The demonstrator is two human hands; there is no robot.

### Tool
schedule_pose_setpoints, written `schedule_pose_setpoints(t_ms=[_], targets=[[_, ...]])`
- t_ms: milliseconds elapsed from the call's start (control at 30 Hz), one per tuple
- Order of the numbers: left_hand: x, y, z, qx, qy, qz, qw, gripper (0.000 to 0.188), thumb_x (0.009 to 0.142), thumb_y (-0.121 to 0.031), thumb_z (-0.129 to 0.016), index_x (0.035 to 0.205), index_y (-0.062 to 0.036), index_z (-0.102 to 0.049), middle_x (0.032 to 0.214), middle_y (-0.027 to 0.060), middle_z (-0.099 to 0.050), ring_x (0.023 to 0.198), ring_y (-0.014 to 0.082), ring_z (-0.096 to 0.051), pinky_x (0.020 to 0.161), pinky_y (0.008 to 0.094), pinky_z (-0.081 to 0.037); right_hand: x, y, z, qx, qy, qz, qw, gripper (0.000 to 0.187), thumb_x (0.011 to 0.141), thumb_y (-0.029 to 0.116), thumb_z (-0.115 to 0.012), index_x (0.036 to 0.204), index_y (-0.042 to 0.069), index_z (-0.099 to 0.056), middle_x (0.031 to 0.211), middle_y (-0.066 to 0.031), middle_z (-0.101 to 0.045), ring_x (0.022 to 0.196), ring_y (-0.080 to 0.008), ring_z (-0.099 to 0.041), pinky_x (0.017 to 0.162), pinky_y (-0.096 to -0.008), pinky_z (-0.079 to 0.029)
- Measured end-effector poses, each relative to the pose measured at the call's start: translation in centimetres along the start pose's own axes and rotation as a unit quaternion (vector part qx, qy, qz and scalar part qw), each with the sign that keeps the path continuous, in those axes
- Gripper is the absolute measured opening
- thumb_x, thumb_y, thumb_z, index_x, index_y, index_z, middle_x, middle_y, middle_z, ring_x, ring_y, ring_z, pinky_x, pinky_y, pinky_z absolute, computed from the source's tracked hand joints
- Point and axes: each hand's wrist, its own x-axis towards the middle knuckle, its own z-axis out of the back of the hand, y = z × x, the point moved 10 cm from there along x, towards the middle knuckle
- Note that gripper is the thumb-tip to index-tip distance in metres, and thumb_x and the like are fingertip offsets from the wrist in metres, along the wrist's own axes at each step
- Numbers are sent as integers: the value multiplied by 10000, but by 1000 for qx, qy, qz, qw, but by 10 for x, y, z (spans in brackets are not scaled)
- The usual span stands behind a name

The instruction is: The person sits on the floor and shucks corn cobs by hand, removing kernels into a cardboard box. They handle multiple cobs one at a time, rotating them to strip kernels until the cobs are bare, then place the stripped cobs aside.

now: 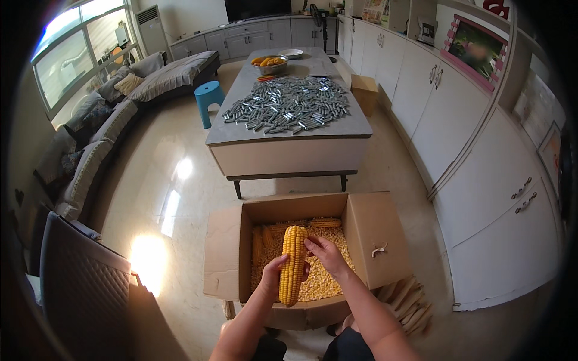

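A yellow ear of corn (292,265) stands nearly upright over an open cardboard box (295,209). My left hand (272,277) is wrapped round its lower left side, the fingertips showing at the right edge. Near the top, my right hand (325,254) has thumb and fingers closed against the ear's right side; whether a kernel is between them is too small to tell. Loose corn kernels (328,274) cover the box's bottom. Other ears, such as a corn cob (326,222), lie along the box's far and left walls.
Bare cobs (409,307) are heaped on the floor right of the box. Beyond it stands a grey table (235,133) with many small metal cylinders (289,102) and a bowl (269,67) of corn. A blue stool (209,99) is left of the table; a chair (84,277) is nearer.
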Motion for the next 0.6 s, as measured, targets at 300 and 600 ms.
schedule_pose_setpoints(t_ms=[300, 600], targets=[[-5, -6, -22, -84, 49, -12, 995, 495, 793, -410, -420, 1107, -32, -484, 823, 219, -561, 686, 280, -521, 623, 352, -419, 4, -13, 12, 27, -18, 4, 999, 180, 859, 137, -573, 983, 6, -571, 930, -46, -597, 845, -109, -569, 734, -237, -471], [-4, -3, -19, -101, 50, 6, 994, 502, 781, -419, -432, 1089, -27, -490, 811, 227, -565, 659, 287, -520, 609, 353, -422, 3, -7, 18, 69, -31, -11, 997, 196, 882, 197, -488, 987, 35, -524, 899, -49, -606, 802, -113, -566, 686, -248, -467]])
